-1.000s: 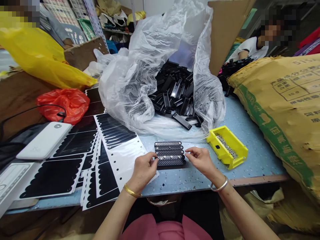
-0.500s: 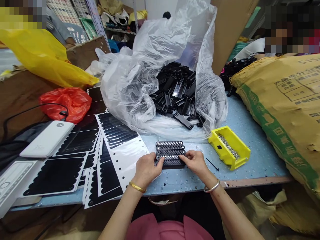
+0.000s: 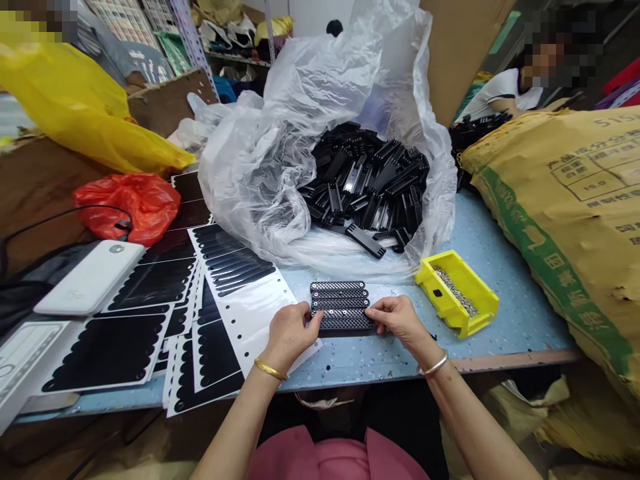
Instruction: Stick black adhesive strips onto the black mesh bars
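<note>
A row of black perforated plastic strips (image 3: 341,305) lies side by side on the blue table (image 3: 500,313) near its front edge. My left hand (image 3: 289,332) pinches the left end of the nearest strip. At the right end of the same strip, my right hand (image 3: 400,318) is also pinched. Both hands' fingers are curled. Behind the row, a clear plastic bag (image 3: 280,153) lies open with a heap of the same black parts (image 3: 373,183) inside.
A yellow bin (image 3: 457,293) with small metal pieces stands to the right. White sheets of black stickers (image 3: 220,293) and a white power bank (image 3: 90,277) lie to the left. A big brown sack (image 3: 575,220) fills the right side. Another person (image 3: 505,90) sits behind it.
My right hand came in from the right onto the strip's end and has since slid slightly back right. The left hand stays at the left end. The view shifted a little.
</note>
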{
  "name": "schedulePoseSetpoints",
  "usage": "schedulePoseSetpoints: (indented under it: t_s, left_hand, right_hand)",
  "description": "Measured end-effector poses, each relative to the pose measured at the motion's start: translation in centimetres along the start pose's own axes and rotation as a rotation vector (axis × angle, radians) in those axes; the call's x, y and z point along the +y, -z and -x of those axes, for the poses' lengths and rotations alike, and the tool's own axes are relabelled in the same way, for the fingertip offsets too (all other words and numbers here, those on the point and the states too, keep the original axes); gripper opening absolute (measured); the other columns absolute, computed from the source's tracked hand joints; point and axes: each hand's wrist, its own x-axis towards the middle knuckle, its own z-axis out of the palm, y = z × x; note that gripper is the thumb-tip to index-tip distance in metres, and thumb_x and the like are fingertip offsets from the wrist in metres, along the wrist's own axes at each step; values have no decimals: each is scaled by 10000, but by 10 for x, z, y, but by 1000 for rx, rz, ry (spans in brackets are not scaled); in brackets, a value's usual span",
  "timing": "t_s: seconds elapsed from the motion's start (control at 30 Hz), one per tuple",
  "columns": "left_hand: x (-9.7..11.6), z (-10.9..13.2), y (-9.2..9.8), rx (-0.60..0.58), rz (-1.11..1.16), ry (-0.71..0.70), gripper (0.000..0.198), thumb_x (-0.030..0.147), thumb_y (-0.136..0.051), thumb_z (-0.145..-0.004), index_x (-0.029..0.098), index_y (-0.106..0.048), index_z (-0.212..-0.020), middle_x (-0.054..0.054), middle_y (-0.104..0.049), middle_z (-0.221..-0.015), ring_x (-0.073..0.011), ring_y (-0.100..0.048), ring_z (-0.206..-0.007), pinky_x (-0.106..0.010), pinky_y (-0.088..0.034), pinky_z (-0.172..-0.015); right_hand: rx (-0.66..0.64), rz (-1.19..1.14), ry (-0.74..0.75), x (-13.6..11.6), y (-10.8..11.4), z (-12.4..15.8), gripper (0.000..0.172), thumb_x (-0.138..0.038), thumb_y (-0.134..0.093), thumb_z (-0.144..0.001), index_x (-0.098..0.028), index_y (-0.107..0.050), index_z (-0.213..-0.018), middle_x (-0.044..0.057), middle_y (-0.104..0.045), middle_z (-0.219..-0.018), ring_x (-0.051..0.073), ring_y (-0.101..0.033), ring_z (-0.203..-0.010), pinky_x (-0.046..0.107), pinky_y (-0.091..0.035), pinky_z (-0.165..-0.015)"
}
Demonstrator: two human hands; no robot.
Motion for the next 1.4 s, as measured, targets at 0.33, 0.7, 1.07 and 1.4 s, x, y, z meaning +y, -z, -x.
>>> schedulePoseSetpoints:
  t_s: [0.33, 0.7, 1.07, 1.4]
  left_hand:
    - [-4, -6, 2, -25, 69, 3, 379, 421, -544, -821, 184, -532, -525, -12, -552, -524, -146, -510, -546, -260, -299, -550]
    - [-20, -30, 22, -530, 806, 187, 302, 368, -718, -679, 154, -538, -565, 8, -573, -449, -97, -513, -336, -199, -360, -356]
    - [-18, -38, 23, -622, 877, 292, 261, 240, -703, -679, 156, -511, -524, 7, -557, -385, -82, -478, -283, -156, -232, -294]
    - [-13, -31, 26, -570, 755, 222, 303, 286, -689, -718, 175, -471, -539, 39, -518, -369, -80, -458, -285, -162, -243, -301]
  right_hand:
    - [-17, 62, -2, 5, -3, -6, 264, -382, -736, -560, -177, -586, -490, -25, -521, -351, 101, -463, -292, 200, -310, -309]
    - [-24, 33, -8, 5, 0, -3, 296, -414, -759, -553, -171, -598, -502, -17, -527, -351, 106, -481, -306, 198, -315, -322]
    - [-25, 32, -29, 4, 1, -4, 308, -422, -771, -529, -172, -593, -497, -17, -528, -355, 104, -483, -311, 196, -314, -322]
    - [-12, 37, -31, 5, -1, -3, 359, -454, -806, -510, -168, -590, -498, -17, -529, -354, 102, -478, -310, 192, -306, -324]
